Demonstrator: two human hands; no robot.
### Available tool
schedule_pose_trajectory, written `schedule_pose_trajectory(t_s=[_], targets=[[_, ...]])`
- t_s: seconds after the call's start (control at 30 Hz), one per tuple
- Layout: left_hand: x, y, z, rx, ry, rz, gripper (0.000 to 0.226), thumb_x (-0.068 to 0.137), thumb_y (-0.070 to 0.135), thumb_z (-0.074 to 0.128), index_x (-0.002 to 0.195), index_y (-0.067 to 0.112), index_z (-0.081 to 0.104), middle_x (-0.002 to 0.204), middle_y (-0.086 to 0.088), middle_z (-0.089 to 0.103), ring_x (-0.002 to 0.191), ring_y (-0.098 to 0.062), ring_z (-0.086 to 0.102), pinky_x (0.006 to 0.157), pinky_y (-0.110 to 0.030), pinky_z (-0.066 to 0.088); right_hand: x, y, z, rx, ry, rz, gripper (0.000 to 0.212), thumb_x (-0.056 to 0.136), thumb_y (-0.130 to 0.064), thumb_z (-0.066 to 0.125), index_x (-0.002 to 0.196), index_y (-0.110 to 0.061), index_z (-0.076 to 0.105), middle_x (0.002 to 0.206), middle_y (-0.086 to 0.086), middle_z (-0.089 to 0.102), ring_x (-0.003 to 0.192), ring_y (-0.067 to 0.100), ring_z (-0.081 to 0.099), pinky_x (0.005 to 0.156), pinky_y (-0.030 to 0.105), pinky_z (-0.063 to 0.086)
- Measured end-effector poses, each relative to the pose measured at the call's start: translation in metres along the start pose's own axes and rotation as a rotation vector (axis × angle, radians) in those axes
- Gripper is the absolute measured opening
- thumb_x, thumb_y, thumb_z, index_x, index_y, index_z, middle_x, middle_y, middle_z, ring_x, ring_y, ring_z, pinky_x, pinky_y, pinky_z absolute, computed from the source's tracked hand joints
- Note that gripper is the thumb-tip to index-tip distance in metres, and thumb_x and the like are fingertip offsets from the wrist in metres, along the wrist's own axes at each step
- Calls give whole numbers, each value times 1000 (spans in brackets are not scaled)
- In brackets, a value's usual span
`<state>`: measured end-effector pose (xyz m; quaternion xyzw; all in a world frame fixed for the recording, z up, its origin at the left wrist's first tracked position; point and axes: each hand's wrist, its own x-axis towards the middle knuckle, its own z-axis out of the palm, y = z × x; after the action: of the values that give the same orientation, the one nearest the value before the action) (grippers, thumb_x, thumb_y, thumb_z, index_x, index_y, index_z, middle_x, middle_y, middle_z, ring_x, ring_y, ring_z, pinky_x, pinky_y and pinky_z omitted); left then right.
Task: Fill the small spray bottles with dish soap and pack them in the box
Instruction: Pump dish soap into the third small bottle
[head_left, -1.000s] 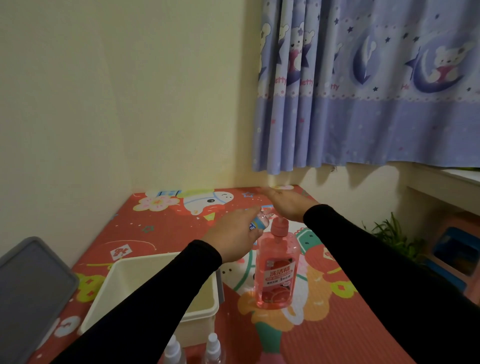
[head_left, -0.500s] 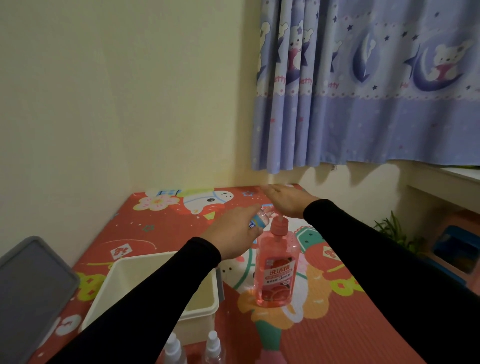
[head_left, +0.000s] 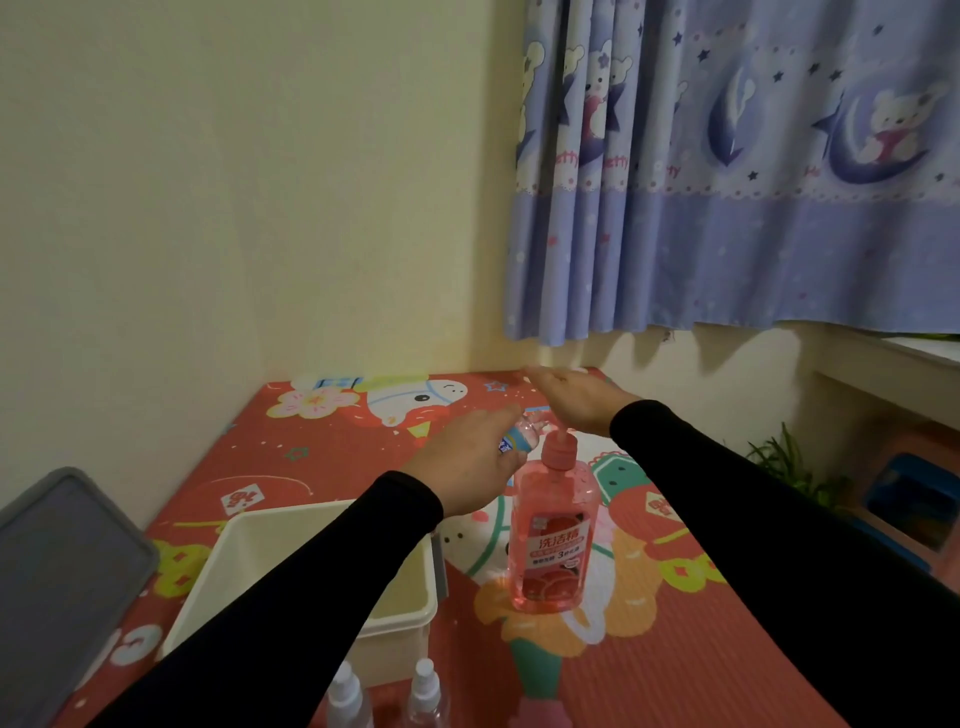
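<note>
A pink dish soap bottle (head_left: 551, 540) with a pump top stands upright on the red patterned mat (head_left: 675, 623). My left hand (head_left: 462, 467) grips a small clear spray bottle (head_left: 522, 439) and holds it tilted at the pump's spout. My right hand (head_left: 569, 397) lies flat, palm down, fingers together, over the pump head. A cream plastic box (head_left: 415, 608) sits to the left under my left forearm. Two small spray bottles (head_left: 345, 699) (head_left: 426, 691) stand at the near edge.
A grey lid (head_left: 57, 571) lies at the far left of the mat. Cream walls close the back and left. A blue bear curtain (head_left: 727, 182) hangs at the right. A green plant (head_left: 789, 462) and a blue stool (head_left: 914, 499) stand on the floor to the right.
The pump head has risen from its pressed position and my right hand has lifted with it. My left hand keeps the small bottle at the spout.
</note>
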<state>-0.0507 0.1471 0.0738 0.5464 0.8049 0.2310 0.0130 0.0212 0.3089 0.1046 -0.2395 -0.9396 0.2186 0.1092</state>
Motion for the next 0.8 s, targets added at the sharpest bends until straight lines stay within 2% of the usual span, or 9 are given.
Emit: schedule_pose_trajectory(t_s=[0.27, 0.57, 0.67, 0.8], targets=[[-5, -2, 10, 42, -32, 0, 58, 101, 36, 43, 152, 22, 21, 156, -3, 29, 141, -21, 30, 110, -32, 30, 6, 11, 23, 15, -70, -4, 54, 103, -43, 18, 147, -19, 36, 155, 7, 33, 143, 22, 30, 115, 34, 21], [1, -1, 0, 29, -2, 7, 56, 100, 36, 45, 150, 24, 25, 149, -5, 40, 133, -23, 40, 105, -33, 35, 4, 3, 3, 3, -24, -12, 58, 102, -47, 13, 144, -21, 42, 152, 5, 38, 139, 20, 35, 111, 30, 23], [-1, -1, 6, 44, -23, 1, 57, 101, 35, 44, 151, 22, 22, 152, -6, 35, 136, -23, 37, 105, -32, 32, 5, 8, 15, 73, -60, -1, 56, 103, -47, 17, 144, -20, 43, 153, 3, 37, 141, 19, 33, 113, 31, 22], [-3, -2, 8, 62, -40, 3, 58, 101, 34, 43, 153, 20, 19, 156, -5, 30, 141, -22, 31, 108, -31, 30, 5, 10, 21, 39, -83, 15, 56, 103, -44, 16, 145, -16, 40, 154, 6, 35, 142, 22, 31, 114, 33, 21]])
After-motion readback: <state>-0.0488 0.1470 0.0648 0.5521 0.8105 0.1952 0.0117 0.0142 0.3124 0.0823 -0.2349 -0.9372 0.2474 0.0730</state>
